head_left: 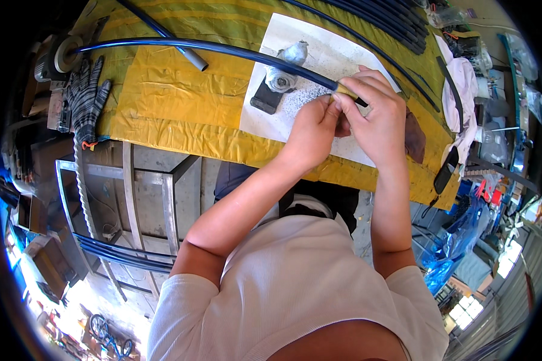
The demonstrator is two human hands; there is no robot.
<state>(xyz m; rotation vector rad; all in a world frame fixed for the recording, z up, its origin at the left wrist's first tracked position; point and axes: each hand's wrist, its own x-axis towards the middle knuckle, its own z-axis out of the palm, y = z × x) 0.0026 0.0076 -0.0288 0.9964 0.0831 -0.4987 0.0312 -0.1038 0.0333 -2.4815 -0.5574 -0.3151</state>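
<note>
A long glossy dark blue rod (199, 45) runs from the upper left to my hands, with a tan band (345, 90) near its black tip. My right hand (376, 108) is closed on the rod at this band, its forefinger over the top and its thumb underneath. Close against the band's near edge, my left hand (312, 129) pinches thumb and fingers together; what lies between them is hidden. Beneath lies a white sheet (256, 120) scattered with dark specks. On it are a greyish wrapped roll (280, 79) and a black rectangular block (265, 99), possibly a phone.
A yellow cover (168, 102) spreads over the table. More dark rods (379, 21) lie at the back. A striped glove (88, 96) and a round-ended tool (63, 55) sit at the left edge, a pink cloth (462, 84) at the right. Below left stands a metal frame (126, 171).
</note>
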